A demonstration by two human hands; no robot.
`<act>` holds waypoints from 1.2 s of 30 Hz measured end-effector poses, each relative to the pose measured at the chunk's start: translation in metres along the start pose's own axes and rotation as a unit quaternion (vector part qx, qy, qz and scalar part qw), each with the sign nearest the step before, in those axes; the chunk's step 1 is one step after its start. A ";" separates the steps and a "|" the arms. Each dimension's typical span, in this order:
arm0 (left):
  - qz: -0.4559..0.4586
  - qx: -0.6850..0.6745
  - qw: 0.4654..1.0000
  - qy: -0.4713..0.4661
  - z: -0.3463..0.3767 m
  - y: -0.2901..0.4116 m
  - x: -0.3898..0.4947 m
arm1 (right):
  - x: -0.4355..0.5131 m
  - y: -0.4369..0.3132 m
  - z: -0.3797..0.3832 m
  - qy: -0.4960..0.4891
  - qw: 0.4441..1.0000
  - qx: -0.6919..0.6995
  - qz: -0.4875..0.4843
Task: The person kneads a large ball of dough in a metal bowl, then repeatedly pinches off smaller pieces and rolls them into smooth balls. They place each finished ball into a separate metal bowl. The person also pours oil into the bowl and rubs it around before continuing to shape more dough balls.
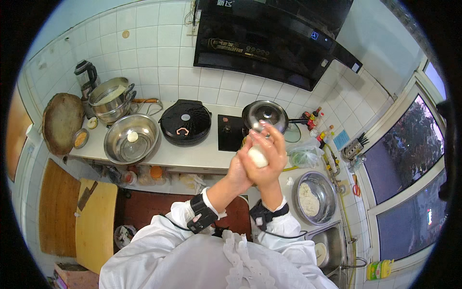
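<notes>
Both my hands are raised before me and cupped together around a smooth white ball of dough (257,156). My left hand (239,167) presses it from the left, and my right hand (271,156) lies against it from the right, fingers extended up and partly overlapping. Another round dough piece (133,137) lies in the wide steel bowl (149,142) at the left of the counter. On the right, a second metal bowl (329,209) contains pale flour or dough (309,202). How much dough the fingers cover cannot be told.
A black electric griddle (185,123) and a lidded pan (265,112) stand on the counter. Stacked steel pots (108,101) and a small dish (80,138) are at the left. A sink (326,249) lies lower right, and a black range hood (260,43) overhangs the counter.
</notes>
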State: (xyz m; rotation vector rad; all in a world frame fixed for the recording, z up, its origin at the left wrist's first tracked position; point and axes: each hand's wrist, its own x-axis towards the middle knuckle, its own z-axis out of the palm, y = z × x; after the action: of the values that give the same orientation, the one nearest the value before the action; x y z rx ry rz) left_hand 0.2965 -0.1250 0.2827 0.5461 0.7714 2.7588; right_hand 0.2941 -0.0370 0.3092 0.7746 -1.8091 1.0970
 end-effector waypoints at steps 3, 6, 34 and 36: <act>0.043 -0.150 0.984 -0.091 -0.001 0.019 -0.002 | -0.001 0.001 -0.005 0.053 0.997 -0.004 -0.057; 0.068 -0.091 0.991 -0.064 0.011 0.026 0.005 | -0.013 -0.010 0.000 -0.028 0.994 0.066 -0.084; 0.014 -0.275 0.960 -0.051 0.004 -0.002 -0.003 | -0.020 -0.017 -0.001 -0.058 0.995 0.040 -0.073; 0.047 -0.133 0.987 -0.069 0.006 -0.001 -0.008 | -0.017 -0.013 -0.004 -0.007 0.998 0.039 -0.040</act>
State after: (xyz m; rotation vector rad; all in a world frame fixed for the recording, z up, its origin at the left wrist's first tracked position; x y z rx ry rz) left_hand 0.3063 -0.1239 0.2842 0.7240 0.3453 2.8099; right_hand 0.3136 -0.0378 0.2999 0.8958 -1.7389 1.1185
